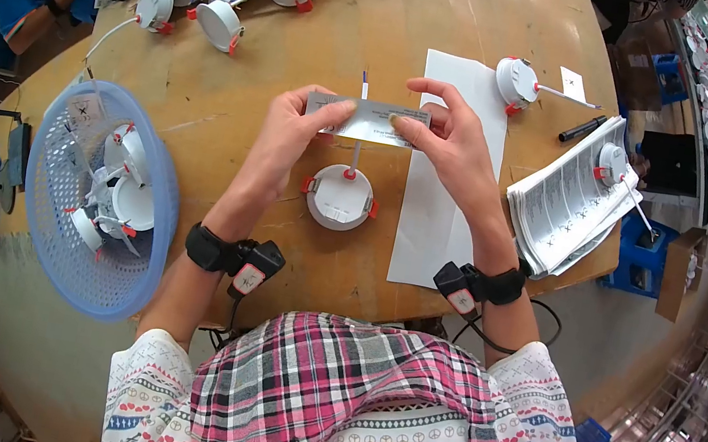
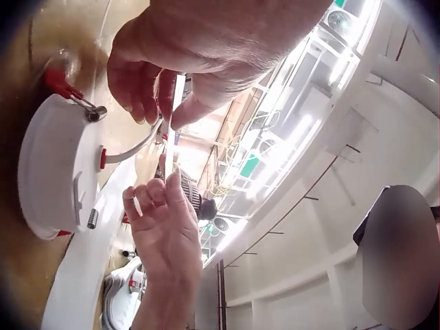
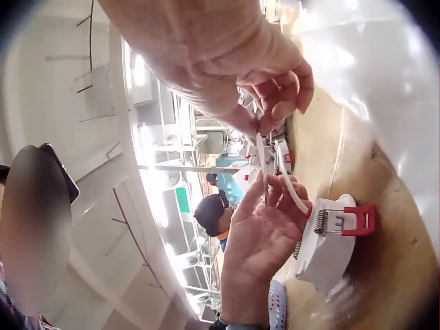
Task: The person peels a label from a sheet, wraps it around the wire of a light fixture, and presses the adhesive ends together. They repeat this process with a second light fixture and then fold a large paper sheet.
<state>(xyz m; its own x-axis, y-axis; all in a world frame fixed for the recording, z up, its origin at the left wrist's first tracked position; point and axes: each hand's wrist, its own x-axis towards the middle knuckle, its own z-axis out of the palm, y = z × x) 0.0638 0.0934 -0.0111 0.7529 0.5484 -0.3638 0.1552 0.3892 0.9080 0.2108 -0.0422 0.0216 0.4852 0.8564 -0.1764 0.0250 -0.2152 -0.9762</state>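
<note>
Label-handling like this seems to call for even tension from both sides: the left hand (image 1: 290, 129) pinches one end of a narrow printed label (image 1: 367, 119) between thumb and fingertips, and the right hand (image 1: 449, 138) pinches the other end, so each grip is clenched on the strip and neither is released; the label hangs level in the air between them, above the counter (image 1: 234, 96) and just over a round white downlight (image 1: 340, 197) with red spring clips; a thin white cable (image 1: 353, 156) rises from that downlight and passes behind the middle of the label; in the wrist views the strip shows edge-on with the cable curving up to it, though whether the two touch I cannot tell; to do this well, I judge, the strip should stay taut and square to the cable, with the cable at its centre, and the fingers should hold only the very ends so the printed face stays clean and any fold meets edge to edge; a white paper sheet (image 1: 429, 225) lies under the right wrist; a stack of printed sheets (image 1: 561, 201) and a black marker (image 1: 582, 129) sit further right; a blue basket (image 1: 166, 188) of more lamps stands at the left.
</note>
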